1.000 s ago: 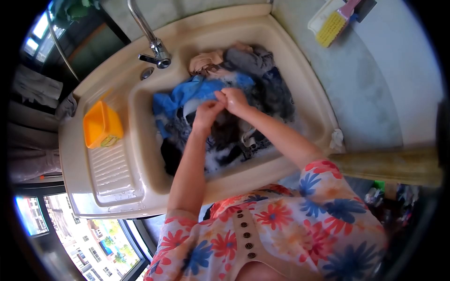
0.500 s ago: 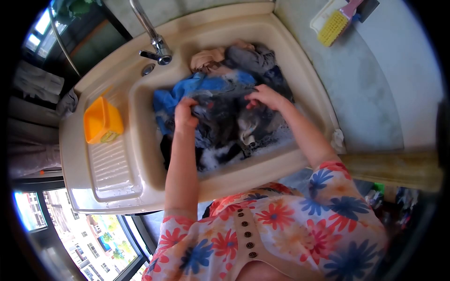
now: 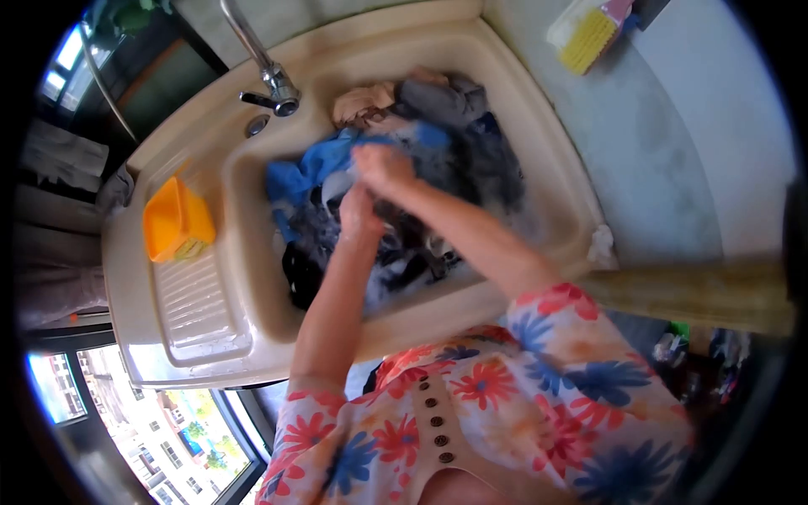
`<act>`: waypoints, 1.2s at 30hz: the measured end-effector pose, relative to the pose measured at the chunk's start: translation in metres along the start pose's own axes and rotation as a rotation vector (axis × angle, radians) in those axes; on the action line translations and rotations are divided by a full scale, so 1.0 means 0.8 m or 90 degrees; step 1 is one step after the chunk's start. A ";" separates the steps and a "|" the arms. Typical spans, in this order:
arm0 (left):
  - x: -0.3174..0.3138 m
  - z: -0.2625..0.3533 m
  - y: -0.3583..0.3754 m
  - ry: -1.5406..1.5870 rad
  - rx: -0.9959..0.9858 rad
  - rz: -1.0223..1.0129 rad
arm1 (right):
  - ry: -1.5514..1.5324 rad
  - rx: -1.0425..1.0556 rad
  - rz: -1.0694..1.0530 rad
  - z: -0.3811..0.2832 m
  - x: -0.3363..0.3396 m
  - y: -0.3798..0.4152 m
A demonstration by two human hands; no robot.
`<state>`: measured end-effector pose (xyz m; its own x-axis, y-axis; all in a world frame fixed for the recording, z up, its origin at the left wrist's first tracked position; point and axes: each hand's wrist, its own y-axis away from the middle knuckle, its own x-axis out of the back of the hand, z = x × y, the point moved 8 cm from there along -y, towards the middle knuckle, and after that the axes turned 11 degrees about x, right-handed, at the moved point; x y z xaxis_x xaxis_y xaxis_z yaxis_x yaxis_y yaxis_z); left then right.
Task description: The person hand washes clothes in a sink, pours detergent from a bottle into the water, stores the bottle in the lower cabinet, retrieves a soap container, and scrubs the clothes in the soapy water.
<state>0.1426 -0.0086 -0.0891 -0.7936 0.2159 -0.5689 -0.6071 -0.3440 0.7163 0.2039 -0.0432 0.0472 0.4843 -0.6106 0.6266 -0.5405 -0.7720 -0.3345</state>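
Wet dark clothes (image 3: 412,244) lie in soapy water in the beige sink (image 3: 547,143). Close together over them are my two hands. My left hand (image 3: 360,210) is closed on dark wet cloth, and a pale bit of cloth shows beside it. My right hand (image 3: 383,168), blurred by motion, touches or nearly touches the left one from above; its fingers are smeared. Around them lie a blue garment (image 3: 316,168), a tan cloth (image 3: 364,103) and a grey cloth (image 3: 442,99).
An orange container (image 3: 178,220) stands on the ribbed drainboard (image 3: 194,303) at left. Behind the sink rises a chrome faucet (image 3: 273,80). A yellow-bristled brush (image 3: 587,40) lies on the ledge at upper right. A window (image 3: 160,421) is at lower left.
My right hand has moved left across the sink to my left hand, which has shifted slightly right and down. The dark cloth stretched between them is now bunched. The view has shifted slightly.
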 end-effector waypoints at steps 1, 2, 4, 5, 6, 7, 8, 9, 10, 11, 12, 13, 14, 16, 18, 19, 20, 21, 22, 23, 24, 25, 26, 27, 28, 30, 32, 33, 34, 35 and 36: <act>-0.008 0.003 -0.002 -0.068 -0.006 -0.005 | 0.012 -0.067 -0.003 0.013 0.003 -0.004; -0.018 0.005 -0.002 0.028 0.001 -0.080 | 0.033 0.012 0.034 0.001 0.011 -0.003; -0.025 0.007 0.005 0.228 0.017 -0.222 | 0.069 0.166 0.096 -0.031 0.020 0.018; -0.027 0.014 0.007 0.174 -0.008 -0.285 | 0.025 0.253 0.098 -0.055 -0.002 0.042; -0.025 0.019 0.002 0.117 -0.032 -0.347 | 0.017 0.247 0.121 -0.048 -0.001 0.043; -0.025 0.021 0.002 0.059 -0.055 -0.409 | 0.010 0.240 0.145 -0.039 0.004 0.044; -0.023 0.020 0.004 0.001 -0.077 -0.468 | 0.001 0.232 0.167 -0.027 0.009 0.044; -0.024 0.018 0.034 -0.038 -0.013 0.015 | 0.112 0.060 0.071 0.031 0.004 0.019; -0.042 0.011 0.047 -0.127 0.056 -0.044 | 0.069 -0.139 0.073 0.095 0.014 0.015; -0.060 0.017 0.055 -0.170 0.013 -0.113 | 0.042 -0.130 -0.041 0.123 -0.001 0.019; -0.076 0.019 0.062 -0.206 -0.028 -0.182 | -0.013 -0.144 -0.101 0.126 0.000 0.026; -0.072 0.028 0.064 -0.178 -0.057 -0.177 | -0.067 -0.158 -0.164 0.120 0.004 0.034; -0.063 0.046 0.065 -0.155 -0.087 -0.169 | -0.125 -0.173 -0.225 0.111 0.008 0.043; -0.049 0.062 0.059 -0.138 -0.081 -0.218 | -0.437 -0.359 -0.290 0.110 0.015 0.080; -0.042 0.065 0.060 -0.156 -0.089 -0.166 | -0.457 -0.316 -0.349 0.098 0.025 0.080; -0.043 0.063 0.056 -0.174 -0.113 -0.152 | -0.481 -0.319 -0.345 0.089 0.036 0.077; -0.043 0.057 0.052 -0.188 -0.108 -0.137 | -0.504 -0.322 -0.339 0.086 0.044 0.074; -0.043 0.052 0.048 -0.202 -0.105 -0.121 | -0.567 -0.354 -0.293 0.108 0.042 0.066; -0.040 0.047 0.044 -0.217 -0.101 -0.104 | -0.587 -0.397 -0.222 0.115 0.047 0.058; -0.037 0.041 0.039 -0.230 -0.092 -0.094 | -0.582 -0.404 -0.176 0.125 0.042 0.050; -0.033 0.035 0.031 -0.244 -0.083 -0.085 | -0.577 -0.411 -0.128 0.132 0.035 0.042; -0.027 0.028 0.019 -0.258 -0.075 -0.077 | -0.486 -0.338 -0.126 0.115 0.033 0.032; -0.022 0.023 0.000 -0.200 -0.069 -0.176 | -0.393 -0.267 -0.124 0.092 0.026 0.024; -0.002 0.019 -0.028 -0.138 -0.062 -0.274 | -0.250 -0.045 -0.051 0.025 0.037 0.016; 0.006 0.013 -0.036 -0.070 -0.053 -0.369 | -0.101 0.172 0.018 -0.044 0.043 0.025; -0.002 0.011 0.001 -0.099 -0.152 -0.289 | -0.046 0.199 0.079 -0.059 0.034 0.038; -0.015 0.003 0.015 -0.057 -0.074 -0.205 | 0.011 0.057 0.089 0.016 0.000 0.023; -0.035 -0.007 0.050 0.048 0.030 -0.012 | 0.048 0.021 0.073 0.037 0.000 0.009; -0.039 -0.004 0.046 0.038 0.033 -0.030 | 0.085 -0.020 0.059 0.046 0.005 0.005; -0.029 -0.002 0.026 0.012 0.038 -0.038 | 0.109 0.014 0.102 0.037 0.010 0.005; -0.006 -0.001 -0.001 -0.014 0.044 -0.043 | 0.080 0.065 0.120 0.007 0.020 0.016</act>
<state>0.1471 -0.0098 -0.0873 -0.7511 0.2573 -0.6080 -0.6599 -0.2648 0.7032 0.2081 -0.0636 0.0490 0.2883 -0.7239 0.6268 -0.5374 -0.6641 -0.5198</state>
